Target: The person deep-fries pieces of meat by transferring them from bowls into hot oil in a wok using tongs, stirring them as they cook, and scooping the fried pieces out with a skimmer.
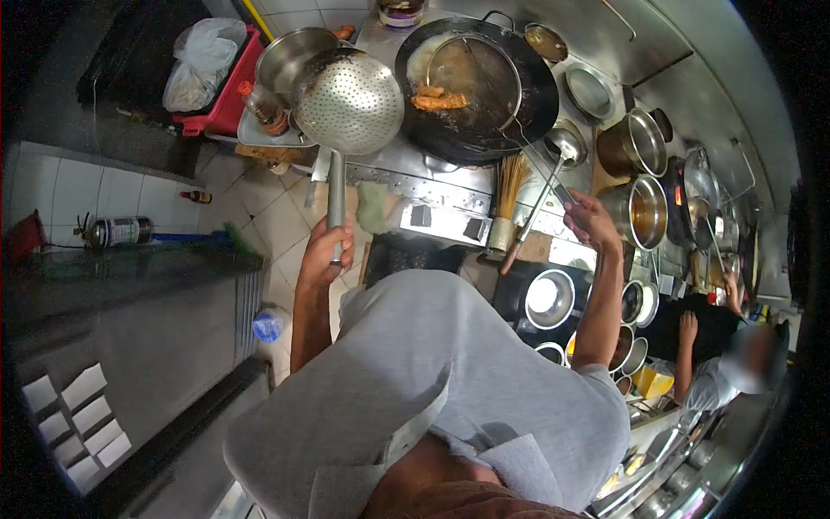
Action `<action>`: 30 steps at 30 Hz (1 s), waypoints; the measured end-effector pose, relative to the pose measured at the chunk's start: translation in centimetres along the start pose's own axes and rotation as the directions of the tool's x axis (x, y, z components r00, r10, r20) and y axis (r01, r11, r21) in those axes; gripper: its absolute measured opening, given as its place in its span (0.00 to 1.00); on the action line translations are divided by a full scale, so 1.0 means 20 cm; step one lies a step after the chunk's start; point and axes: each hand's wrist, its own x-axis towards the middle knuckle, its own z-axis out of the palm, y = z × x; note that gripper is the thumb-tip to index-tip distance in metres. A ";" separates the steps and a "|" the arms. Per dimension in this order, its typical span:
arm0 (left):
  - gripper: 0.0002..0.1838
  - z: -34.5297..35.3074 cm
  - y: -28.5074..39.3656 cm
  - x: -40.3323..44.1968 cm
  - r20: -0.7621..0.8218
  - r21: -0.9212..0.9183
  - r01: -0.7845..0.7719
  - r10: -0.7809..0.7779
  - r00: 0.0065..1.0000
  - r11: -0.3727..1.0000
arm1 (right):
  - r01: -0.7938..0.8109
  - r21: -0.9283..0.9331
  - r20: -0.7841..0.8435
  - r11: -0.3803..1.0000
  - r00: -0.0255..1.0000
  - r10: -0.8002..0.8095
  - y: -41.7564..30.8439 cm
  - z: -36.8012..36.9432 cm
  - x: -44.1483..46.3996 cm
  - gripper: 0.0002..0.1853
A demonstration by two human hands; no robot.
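My left hand [330,253] is wrapped round the metal handle of a large perforated skimmer [350,102], which is held up left of the wok. My right hand [593,221] grips the handle of a round wire-mesh strainer [484,73], lowered into a black wok [540,102] with dark liquid, likely oil. Orange-brown fried pieces [439,100] lie at the strainer's left side; their exact kind cannot be told. A ladle with a wooden handle [511,258] lies beside my right hand, its bowl end in a small metal pot [566,138].
A bamboo brush [510,190] stands before the wok. Metal pots [644,212] line the right side. At left are a steel bowl [290,56], a sauce bottle [264,111] and a red crate [246,65]. A co-worker [713,381] is at far right.
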 end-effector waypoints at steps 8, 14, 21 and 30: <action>0.08 0.02 -0.03 0.05 0.007 -0.023 -0.012 0.012 1.000 1.000 | 0.065 0.085 0.081 0.994 0.994 -0.072 0.06 0.15 0.12 0.21; 0.08 0.05 -0.03 0.08 -0.002 -0.001 -0.007 0.007 1.000 1.000 | 0.055 0.084 0.058 0.995 0.997 -0.060 0.05 0.25 0.05 0.22; 0.07 0.02 -0.05 0.10 0.014 -0.029 0.017 -0.016 1.000 0.999 | 0.094 0.147 0.057 0.985 0.993 -0.103 0.05 0.43 0.06 0.23; 0.09 -0.02 -0.07 0.10 0.027 -0.119 0.049 -0.046 0.999 0.992 | 0.302 -0.272 0.028 0.914 0.952 -0.306 0.02 0.75 0.07 0.18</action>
